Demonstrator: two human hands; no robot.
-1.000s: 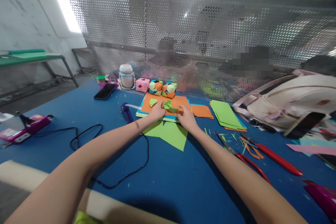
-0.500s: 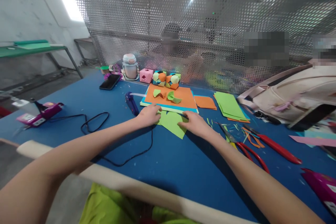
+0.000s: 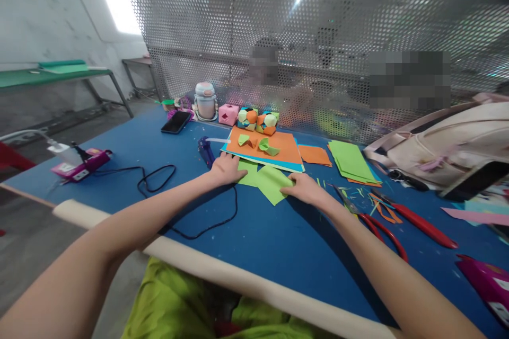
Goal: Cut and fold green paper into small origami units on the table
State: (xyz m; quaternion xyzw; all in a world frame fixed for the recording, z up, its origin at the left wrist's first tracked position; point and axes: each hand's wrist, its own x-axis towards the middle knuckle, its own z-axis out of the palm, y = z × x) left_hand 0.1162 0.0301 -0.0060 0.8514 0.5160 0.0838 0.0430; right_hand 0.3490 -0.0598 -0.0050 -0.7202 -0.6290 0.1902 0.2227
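Two green paper pieces lie on the blue table in front of a stack of coloured sheets. My left hand is open, its fingers spread at the edge of the stack and its thumb on the left green piece. The right green piece is tilted and slightly bent, its right edge pinched in my right hand. Small folded green and orange pieces rest on the top orange sheet. Beside my left hand is a blue glue gun.
Red-handled scissors and red-handled pliers lie at the right among paper scraps. Green sheets, a backpack, paper balls, a bottle and a phone stand or lie farther back. A black cable crosses the table.
My left hand has spread its fingers and moved off the right green piece. The two green pieces now show a gap, and my right hand has moved slightly right with its piece.
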